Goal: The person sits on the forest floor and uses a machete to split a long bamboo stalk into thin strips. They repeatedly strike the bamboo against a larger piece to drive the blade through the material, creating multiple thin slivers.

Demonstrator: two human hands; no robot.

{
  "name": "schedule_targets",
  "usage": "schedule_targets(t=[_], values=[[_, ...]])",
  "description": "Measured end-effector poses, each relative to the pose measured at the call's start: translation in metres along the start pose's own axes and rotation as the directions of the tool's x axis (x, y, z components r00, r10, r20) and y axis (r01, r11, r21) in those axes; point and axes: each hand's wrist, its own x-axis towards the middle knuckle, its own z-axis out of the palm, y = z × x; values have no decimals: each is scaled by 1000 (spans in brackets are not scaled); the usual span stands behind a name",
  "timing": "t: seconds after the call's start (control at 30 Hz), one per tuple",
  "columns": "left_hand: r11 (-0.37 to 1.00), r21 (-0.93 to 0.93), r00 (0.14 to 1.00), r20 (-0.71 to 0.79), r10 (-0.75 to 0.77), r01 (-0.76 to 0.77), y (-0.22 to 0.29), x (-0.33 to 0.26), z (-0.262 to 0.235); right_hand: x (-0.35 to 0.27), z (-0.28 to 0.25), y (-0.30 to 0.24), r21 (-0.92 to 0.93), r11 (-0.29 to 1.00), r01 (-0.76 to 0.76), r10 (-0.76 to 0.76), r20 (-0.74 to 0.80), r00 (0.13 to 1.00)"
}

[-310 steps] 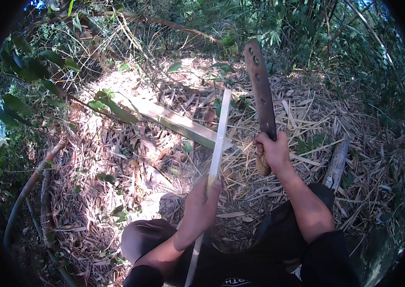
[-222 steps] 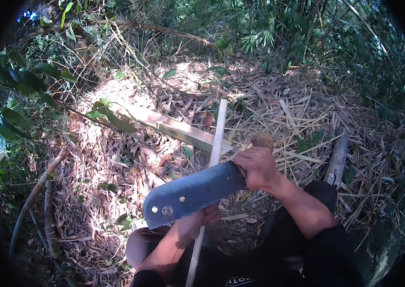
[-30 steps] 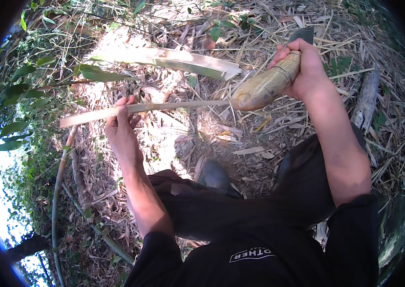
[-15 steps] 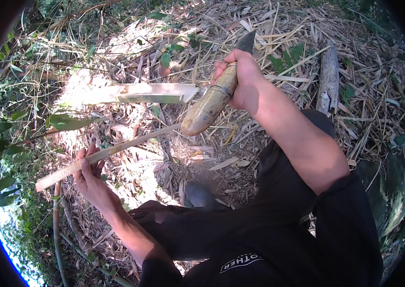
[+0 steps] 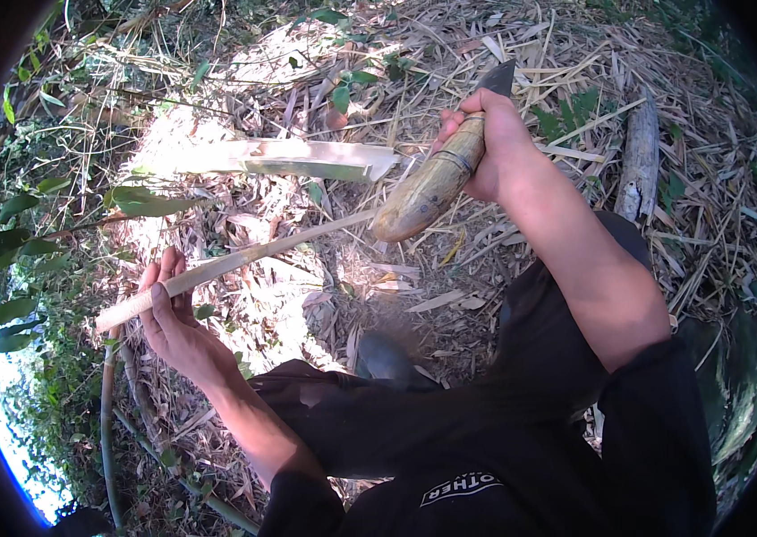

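Note:
A long, pale bamboo strip [image 5: 262, 253] slants up to the right in front of me. My left hand [image 5: 183, 338] pinches it close to its left end, thumb on top and fingers beneath. At the upper right, my right hand [image 5: 506, 148] is wrapped round a knife [image 5: 425, 190] with a thick, curved wooden handle bound by a dark ring. Its dark blade sticks out past my fist, away from the strip. The strip's far end passes out of sight at the handle's rounded butt; whether they touch I cannot tell.
Beyond the strip lies a split bamboo length [image 5: 307, 167] on ground covered with dry leaves and shavings. A weathered log [image 5: 638, 161] lies at the right. Leafy branches [image 5: 141, 203] reach in from the left, and a thin green stem [image 5: 108, 430] stands below my left hand.
The whole view has shifted, so ground things appear further right. Both hands keep their holds on the strip and the knife, with little movement between them.

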Motion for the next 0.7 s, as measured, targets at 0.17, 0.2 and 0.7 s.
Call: schedule_targets(t=[0.17,0.2,0.7], values=[[1000,-4,997,-81,16,-16,3,7,-6,3,-1,1,-7,1000,-25,25,29,999],[999,-32,998,-63,4,-6,8,7,-6,3,-3,0,9,998,-56,56,70,996],[901,-427,980,-197,-9,-77,17,4,-11,0,-2,4,-69,997,-27,28,13,1000]])
